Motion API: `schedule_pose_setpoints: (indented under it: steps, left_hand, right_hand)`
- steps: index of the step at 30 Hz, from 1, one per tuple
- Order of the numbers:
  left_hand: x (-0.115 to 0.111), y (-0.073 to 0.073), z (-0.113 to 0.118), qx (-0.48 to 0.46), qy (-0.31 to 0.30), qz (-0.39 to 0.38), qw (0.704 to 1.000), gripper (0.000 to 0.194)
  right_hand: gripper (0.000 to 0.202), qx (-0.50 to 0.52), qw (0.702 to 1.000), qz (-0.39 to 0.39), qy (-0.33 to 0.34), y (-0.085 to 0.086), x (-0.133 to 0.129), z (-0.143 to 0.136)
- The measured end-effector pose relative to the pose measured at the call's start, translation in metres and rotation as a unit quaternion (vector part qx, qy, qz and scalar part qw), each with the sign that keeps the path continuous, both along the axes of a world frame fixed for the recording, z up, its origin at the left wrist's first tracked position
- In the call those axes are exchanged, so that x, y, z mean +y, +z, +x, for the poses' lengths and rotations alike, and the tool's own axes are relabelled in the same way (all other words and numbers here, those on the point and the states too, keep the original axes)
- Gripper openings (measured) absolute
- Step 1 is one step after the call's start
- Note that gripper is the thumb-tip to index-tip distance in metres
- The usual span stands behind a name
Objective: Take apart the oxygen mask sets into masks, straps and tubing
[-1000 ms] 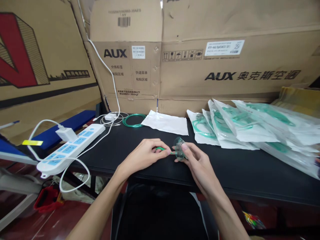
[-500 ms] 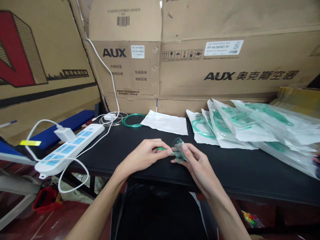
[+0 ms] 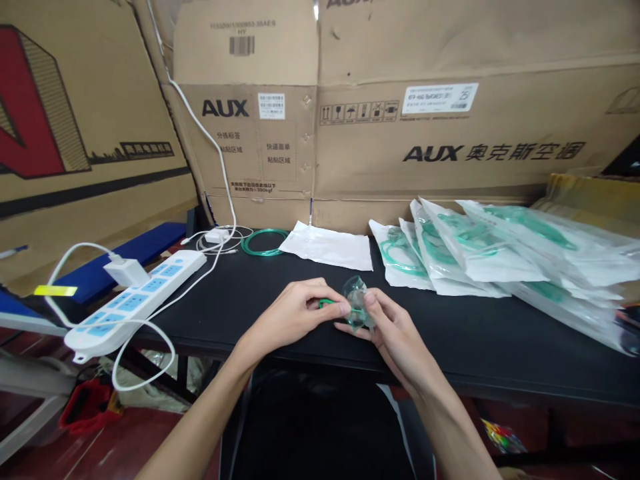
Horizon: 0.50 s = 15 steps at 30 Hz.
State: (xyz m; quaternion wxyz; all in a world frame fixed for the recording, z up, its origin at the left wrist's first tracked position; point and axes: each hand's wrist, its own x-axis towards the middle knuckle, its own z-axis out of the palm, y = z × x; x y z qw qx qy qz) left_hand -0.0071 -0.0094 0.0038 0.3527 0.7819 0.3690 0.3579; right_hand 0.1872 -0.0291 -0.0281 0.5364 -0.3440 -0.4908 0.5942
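Black table [image 3: 225, 307] | power strip [image 3: 143, 293] | adapter [image 3: 217, 236] | green coil [image 3: 263, 253] | white pouch [image 3: 327, 247] | packets [image 3: 493, 257]

Your table [image 3: 225, 300] is black; you have a clear, green-tinted mask [image 3: 355, 291], a bright green cord [image 3: 326, 302], green-and-white bags [image 3: 483, 263] toward the right edge, and toward the left a white strip [image 3: 135, 303] with light-blue panels.

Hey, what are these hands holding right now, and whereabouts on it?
The right hand holds a clear mask by its side; the left hand pinches a green strap near one end, apparently.
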Motion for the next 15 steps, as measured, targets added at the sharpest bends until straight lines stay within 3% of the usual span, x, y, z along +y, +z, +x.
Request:
schedule_pose_setpoints:
  steps: [9, 15]
  left_hand:
    - [0.0016, -0.0007, 0.0032, -0.006, -0.01, -0.052, 0.999, 0.023]
    - [0.0017, 0.0002, -0.0008, 0.003, 0.055, -0.078, 0.995, 0.031]
  right_hand:
    - [0.041, -0.066, 0.998, 0.015, 0.009, -0.0005, 0.0022, 0.001]
    - [0.023, -0.106, 0.972, 0.131, -0.163, -0.008, 0.0042, 0.0022]
